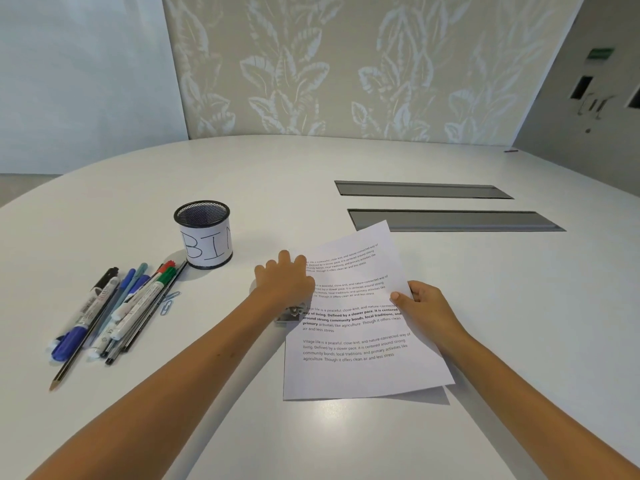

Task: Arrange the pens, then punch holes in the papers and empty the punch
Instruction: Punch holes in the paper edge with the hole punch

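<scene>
Printed white papers (pixel 360 327) lie slanted at the table's middle, their left edge tucked into a metal hole punch (pixel 290 314). My left hand (pixel 284 278) lies palm down on top of the punch and hides most of it. My right hand (pixel 420 299) pinches the papers' right edge between thumb and fingers. A bundle of pens, markers and pencils (pixel 114 306) lies side by side at the left. Behind them stands a black mesh cup (pixel 204 235) with a label reading "BIN".
Blue paper clips (pixel 169 301) lie beside the pens. Two long grey cable slots (pixel 422 189) (pixel 457 220) are set into the white table (pixel 346 438) behind the papers. A leaf-patterned wall panel stands at the far edge.
</scene>
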